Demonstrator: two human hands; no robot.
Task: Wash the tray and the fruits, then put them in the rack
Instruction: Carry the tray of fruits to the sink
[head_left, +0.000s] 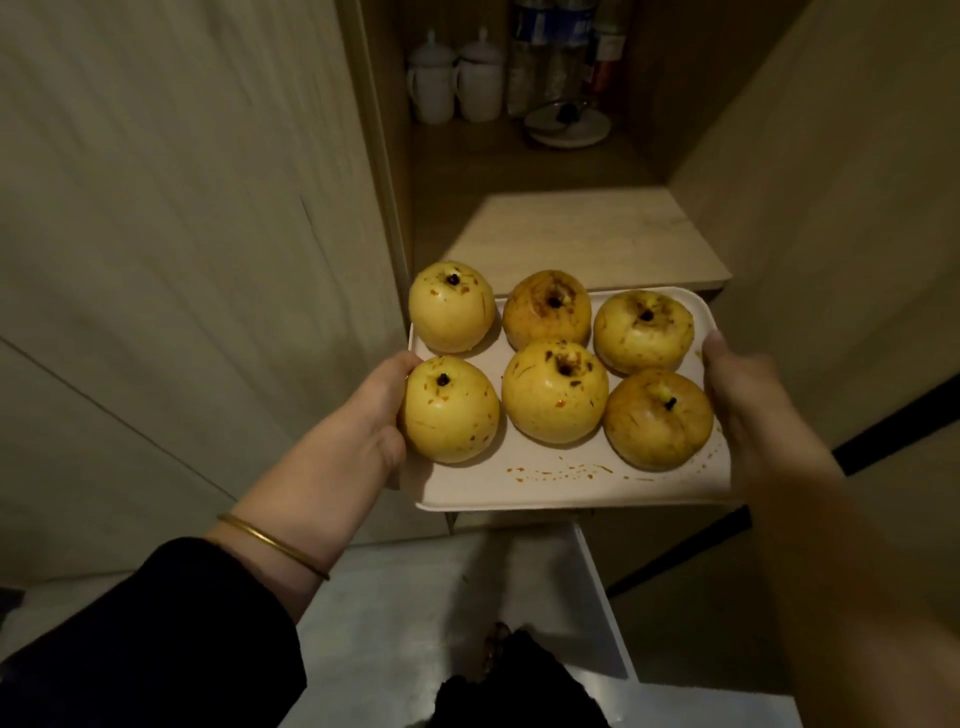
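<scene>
A pale rectangular tray (550, 488) is held in the air in front of me, carrying several yellow fruits (555, 397) in two rows. The fruits are smeared with orange-brown specks, and more specks dot the tray's front part. My left hand (363, 421) grips the tray's left edge, thumb beside the front-left fruit (450, 409). My right hand (743, 410) grips the right edge, thumb on the rim next to the front-right fruit (657, 418); it looks slightly blurred.
A light wooden shelf (587, 234) juts out just beyond the tray. Deeper in the niche stand two white lidded mugs (457, 83), bottles (561, 47) and a pot lid (567, 124). Cabinet panels flank both sides. A white surface (415, 613) lies below.
</scene>
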